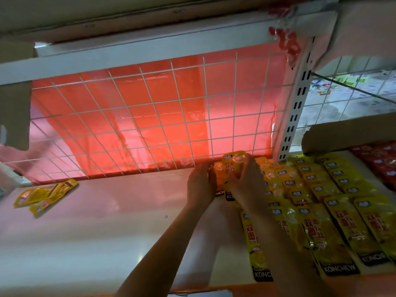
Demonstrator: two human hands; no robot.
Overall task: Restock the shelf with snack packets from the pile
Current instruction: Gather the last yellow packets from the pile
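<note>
1. White and tinted pink by the red plastic sheet (150,116) hanging behind the white wire grid back panel (137,125), the flat white shelf board (102,228) is lying mostly bare on its left half while we are filling it from the right.
2. We are gripping a small stack of yellow foil snack packets (230,168) between both palms at the back edge of the shelf: our left hand (200,185) is pressing against its left side and our right hand (246,181) is wrapping over its right side and top.
3. We judge we are squaring this stack into line beside the overlapping rows of yellow packets (317,202) already covering the right half.
4. Slippery foil could be fanning out of our grip if we are loosening one palm first, and our right forearm is lying over the front rows, so lifting it carelessly could be dragging those out of line.
5. Two loose yellow packets (45,195) are lying well apart near the back left corner; red packets (381,161) and a brown cardboard box flap (347,133) are crowding the far right.
</note>
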